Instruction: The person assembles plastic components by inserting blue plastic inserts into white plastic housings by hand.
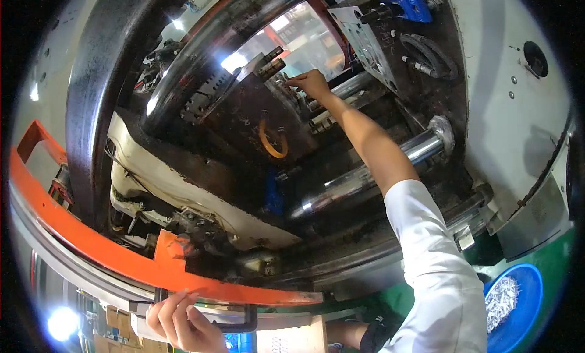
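My right arm, in a white sleeve, reaches far into the machine. My right hand point(312, 85) is closed in a pinch at the inner face of a dark steel mold block point(241, 118). Whatever its fingertips hold is too small to make out. Metal guide pins point(272, 67) stick out of the block beside that hand, and an orange ring point(268, 140) is on the block's near side. Low on the left, my left hand point(183, 324) has its fingers curled round the black handle point(247, 324) of the orange-edged machine door point(91, 243).
Thick shiny tie bars point(372, 170) cross the machine. A blue clamp point(411, 9) and a looped hose point(429, 54) are on the right plate. A blue basin point(530, 298) of small white pieces stands on the green floor. A carton point(292, 339) is below the door.
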`<state>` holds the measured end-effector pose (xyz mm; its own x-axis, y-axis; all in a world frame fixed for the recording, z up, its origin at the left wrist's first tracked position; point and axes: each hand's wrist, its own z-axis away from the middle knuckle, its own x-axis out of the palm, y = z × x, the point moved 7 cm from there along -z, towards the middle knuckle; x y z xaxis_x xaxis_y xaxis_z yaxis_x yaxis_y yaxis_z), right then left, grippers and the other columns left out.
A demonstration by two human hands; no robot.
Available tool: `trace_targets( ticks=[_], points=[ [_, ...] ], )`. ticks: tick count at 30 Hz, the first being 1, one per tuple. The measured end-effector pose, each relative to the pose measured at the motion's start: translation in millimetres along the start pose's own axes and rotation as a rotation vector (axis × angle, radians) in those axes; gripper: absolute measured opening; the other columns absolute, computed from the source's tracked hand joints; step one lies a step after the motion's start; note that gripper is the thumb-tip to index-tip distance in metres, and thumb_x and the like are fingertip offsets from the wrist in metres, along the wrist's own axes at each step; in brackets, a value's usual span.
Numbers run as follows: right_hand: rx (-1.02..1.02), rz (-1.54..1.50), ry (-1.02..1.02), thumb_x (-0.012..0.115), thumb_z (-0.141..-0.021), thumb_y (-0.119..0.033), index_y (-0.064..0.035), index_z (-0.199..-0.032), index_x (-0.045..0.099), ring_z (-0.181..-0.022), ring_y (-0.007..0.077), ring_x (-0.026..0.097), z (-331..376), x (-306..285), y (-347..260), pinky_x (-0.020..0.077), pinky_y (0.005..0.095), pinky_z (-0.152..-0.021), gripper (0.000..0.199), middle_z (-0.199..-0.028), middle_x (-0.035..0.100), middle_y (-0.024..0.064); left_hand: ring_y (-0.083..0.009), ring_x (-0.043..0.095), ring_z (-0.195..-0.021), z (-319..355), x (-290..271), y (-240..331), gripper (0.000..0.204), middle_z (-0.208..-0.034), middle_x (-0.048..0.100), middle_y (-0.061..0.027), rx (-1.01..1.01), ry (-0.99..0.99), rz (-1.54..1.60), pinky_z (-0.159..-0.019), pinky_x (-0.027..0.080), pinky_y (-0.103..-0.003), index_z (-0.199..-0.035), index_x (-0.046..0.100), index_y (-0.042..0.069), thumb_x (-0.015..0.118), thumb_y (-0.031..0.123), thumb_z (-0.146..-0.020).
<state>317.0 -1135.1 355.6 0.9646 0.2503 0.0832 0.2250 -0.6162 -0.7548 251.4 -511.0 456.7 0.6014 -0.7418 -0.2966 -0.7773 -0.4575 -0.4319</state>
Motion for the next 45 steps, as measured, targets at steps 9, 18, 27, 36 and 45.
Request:
trace_targets(
  ticks=[9, 18, 27, 36, 45],
  points=[
    [-0.055, 0.019, -0.053, 0.079, -0.080, -0.033, -0.0099, -0.092, 0.079, -0.076, 0.0126, 0.067, -2.8, 3.7, -10.4, 0.0513, 0.0306, -0.072, 0.026, -0.081, 0.075, 0.0085, -0.0272, 0.051, -0.096, -1.2, -0.4, 2.4, 0.035, -0.091, 0.065, -0.0080, -0.023, -0.007, -0.013, -0.084, 0.042, -0.042, -0.074, 0.065, -0.001, 0.050, 0.017, -0.100],
    [-0.119, 0.041, -0.268, 0.052, -0.076, 0.007, -0.0068, -0.123, 0.067, -0.123, 0.0312, 0.054, 13.7, 17.0, -15.9, 0.0449, 0.0357, -0.099, 0.051, -0.131, 0.059, 0.0176, -0.0281, 0.051, -0.095, -1.8, -3.5, 2.4, 0.033, -0.092, 0.065, -0.0097, 0.003, -0.008, 0.002, -0.082, 0.043, -0.042, -0.076, 0.064, -0.003, 0.050, 0.016, -0.100],
    [-0.088, 0.069, -0.323, 0.050, -0.068, 0.013, -0.0076, -0.134, 0.058, -0.134, 0.0331, 0.042, 25.5, 25.6, -23.8, 0.0379, 0.0369, -0.110, 0.070, -0.143, 0.045, 0.0157, -0.0221, 0.055, -0.086, -13.7, -9.2, 5.9, 0.031, -0.087, 0.068, -0.0064, 0.108, 0.095, 0.145, -0.080, 0.044, -0.038, -0.084, 0.070, 0.001, 0.055, 0.023, -0.100],
    [-0.144, 0.103, -0.258, 0.046, -0.066, 0.014, -0.0100, -0.121, 0.069, -0.129, 0.0323, 0.046, 6.0, 23.5, -1.3, 0.0368, 0.0361, -0.109, 0.065, -0.133, 0.052, 0.0157, -0.0212, 0.055, -0.086, -15.3, -11.4, 8.3, 0.030, -0.086, 0.068, -0.0063, 0.137, 0.099, 0.169, -0.078, 0.044, -0.037, -0.083, 0.069, 0.000, 0.057, 0.023, -0.099],
    [-0.024, 0.557, -0.157, 0.057, -0.078, -0.010, -0.0164, -0.123, 0.067, -0.126, 0.0312, 0.050, 17.3, 33.5, -20.9, 0.0420, 0.0452, -0.104, 0.047, -0.136, 0.055, 0.0099, -0.0295, 0.051, -0.093, -1.0, -7.6, 1.4, 0.026, -0.093, 0.066, -0.0107, 0.017, -0.051, -0.050, -0.081, 0.042, -0.043, -0.079, 0.063, -0.004, 0.051, 0.010, -0.098]
  ],
)
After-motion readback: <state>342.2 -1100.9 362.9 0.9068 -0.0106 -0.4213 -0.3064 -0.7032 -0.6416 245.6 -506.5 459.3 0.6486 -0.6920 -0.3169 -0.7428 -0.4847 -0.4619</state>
